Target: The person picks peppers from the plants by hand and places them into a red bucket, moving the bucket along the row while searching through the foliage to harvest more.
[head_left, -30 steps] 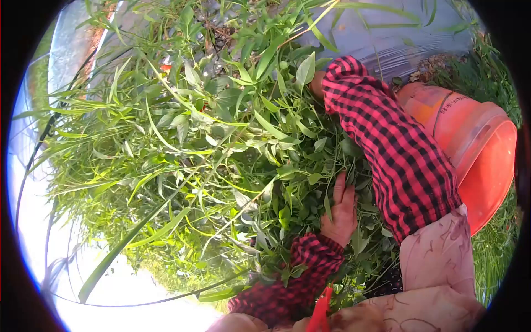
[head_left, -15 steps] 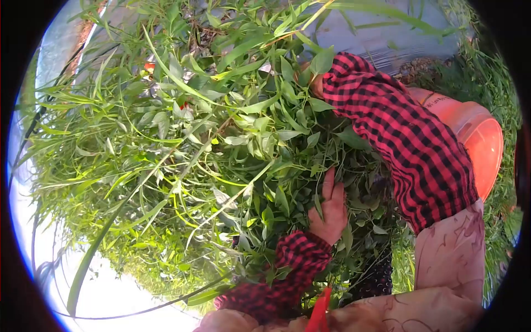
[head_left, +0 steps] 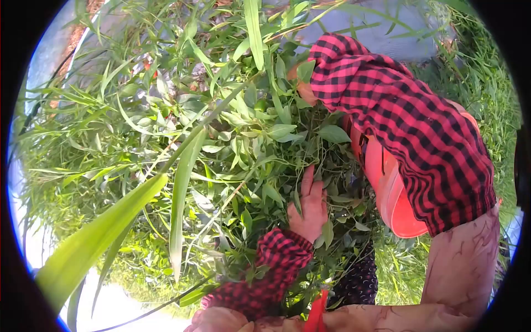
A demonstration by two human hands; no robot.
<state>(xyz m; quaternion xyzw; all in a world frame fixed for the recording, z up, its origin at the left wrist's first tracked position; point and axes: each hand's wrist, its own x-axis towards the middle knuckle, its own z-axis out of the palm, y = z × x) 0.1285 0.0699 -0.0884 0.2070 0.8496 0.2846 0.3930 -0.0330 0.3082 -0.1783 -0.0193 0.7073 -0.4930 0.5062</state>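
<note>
Dense leafy green plants (head_left: 265,133) surround both of my hands. My left hand (head_left: 311,213) lies low among the stems with its fingers stretched out, resting against the leaves. Its thumb is hidden. Higher up, my right hand (head_left: 305,93) reaches into the foliage from the right. Leaves cover its fingers, so what it touches or holds does not show. An orange-red bucket (head_left: 387,182) sits tilted beside the plants, partly behind my right sleeve (head_left: 409,116).
Small red spots, perhaps fruit (head_left: 147,65), show among the leaves at upper left. Grey plastic sheeting (head_left: 387,33) covers ground at the top. Long grass blades (head_left: 105,232) cross the near left. A red strap or ribbon (head_left: 316,315) hangs at the bottom.
The bucket has shifted left and down in view and shows more below my right arm. Both hands appear slightly further left. A broad grass blade has come into the near left.
</note>
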